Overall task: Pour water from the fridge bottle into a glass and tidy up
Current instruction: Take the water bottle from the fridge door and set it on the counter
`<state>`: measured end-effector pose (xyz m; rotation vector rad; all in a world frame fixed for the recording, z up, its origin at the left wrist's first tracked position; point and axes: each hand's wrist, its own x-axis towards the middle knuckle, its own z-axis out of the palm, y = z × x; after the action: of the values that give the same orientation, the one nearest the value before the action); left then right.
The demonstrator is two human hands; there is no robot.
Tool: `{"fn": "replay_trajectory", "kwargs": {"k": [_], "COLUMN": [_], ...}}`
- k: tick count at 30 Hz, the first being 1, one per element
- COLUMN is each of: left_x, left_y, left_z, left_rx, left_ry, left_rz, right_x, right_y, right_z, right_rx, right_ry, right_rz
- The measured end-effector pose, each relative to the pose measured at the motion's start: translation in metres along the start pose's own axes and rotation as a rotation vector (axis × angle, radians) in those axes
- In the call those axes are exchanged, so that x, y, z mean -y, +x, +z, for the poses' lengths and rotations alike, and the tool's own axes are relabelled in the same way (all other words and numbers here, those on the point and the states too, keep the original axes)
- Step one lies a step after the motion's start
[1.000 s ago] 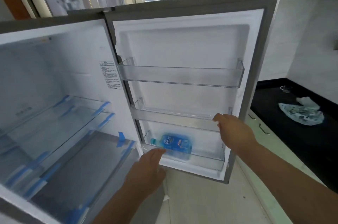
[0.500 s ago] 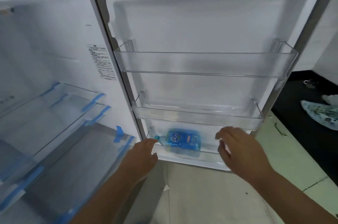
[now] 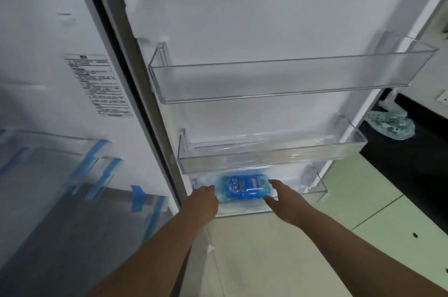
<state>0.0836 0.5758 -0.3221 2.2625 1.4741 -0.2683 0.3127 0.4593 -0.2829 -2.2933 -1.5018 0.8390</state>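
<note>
A water bottle (image 3: 244, 187) with a blue label lies on its side in the lowest clear bin (image 3: 312, 189) of the open fridge door. My left hand (image 3: 202, 201) reaches into that bin at the bottle's left end, covering the cap; its fingers are out of sight. My right hand (image 3: 282, 196) is at the bottle's right end, thumb above and fingers below it, spread and touching or nearly touching the label. No glass is in view.
Two more clear door bins (image 3: 291, 78) hang above the lowest one. To the left is the fridge interior with glass shelves (image 3: 55, 158) edged in blue tape. A black counter (image 3: 412, 151) with a crumpled bag (image 3: 390, 126) lies at the right, pale cabinets below.
The view has dropped and moved closer to the door. My right hand left the middle bin's edge and came down to the bottle's right end. My left hand reached in to its left end.
</note>
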Motion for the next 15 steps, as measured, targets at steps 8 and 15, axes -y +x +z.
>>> {"fn": "replay_trajectory", "kwargs": {"k": [8,15], "left_x": [-0.009,-0.006], "left_y": [0.032,0.041], "left_z": [0.009,0.012], "left_rx": [0.131,0.087], "left_ry": [-0.096,-0.209], "left_rz": [-0.093,-0.152], "right_x": [0.014,0.013], "right_y": [0.019,0.023], "right_z": [0.001,0.006], "right_rx": [0.088,0.067], "right_ry": [0.059,0.082], "right_rz": [0.115,0.148]}}
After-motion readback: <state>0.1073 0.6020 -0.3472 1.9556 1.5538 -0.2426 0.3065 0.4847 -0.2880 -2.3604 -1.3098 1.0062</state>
